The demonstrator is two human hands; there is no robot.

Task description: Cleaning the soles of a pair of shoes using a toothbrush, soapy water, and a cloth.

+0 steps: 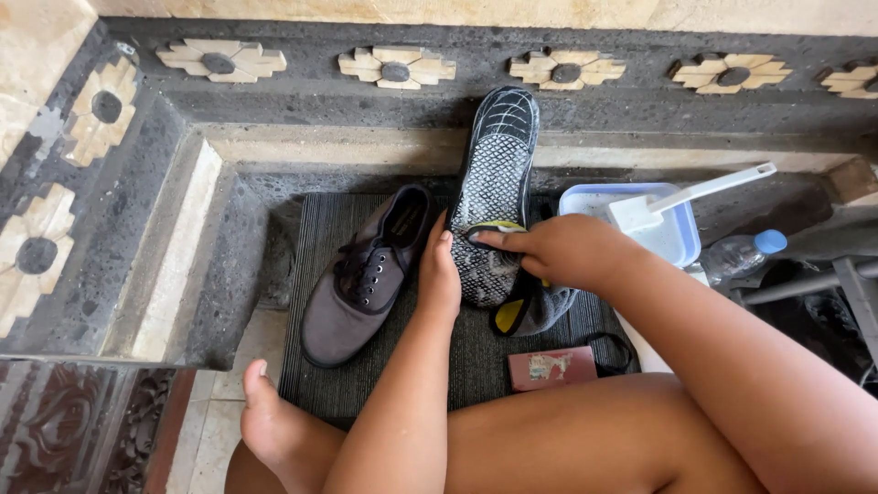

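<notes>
A grey shoe (498, 183) is held sole up over the dark mat (320, 384), toe towards 12 o'clock. The left hand (439, 274) is pressed flat against its edge at 9 o'clock, fingers closed on it. The right hand (562, 249) is closed around a yellow-grey sponge (521, 311) at the heel, at 6 o'clock. The second shoe (361, 284) lies at 9 o'clock; a plastic tub (681, 242) stands at 3 o'clock. Probably the sole should be kept steady and rubbed firmly along the tread.
</notes>
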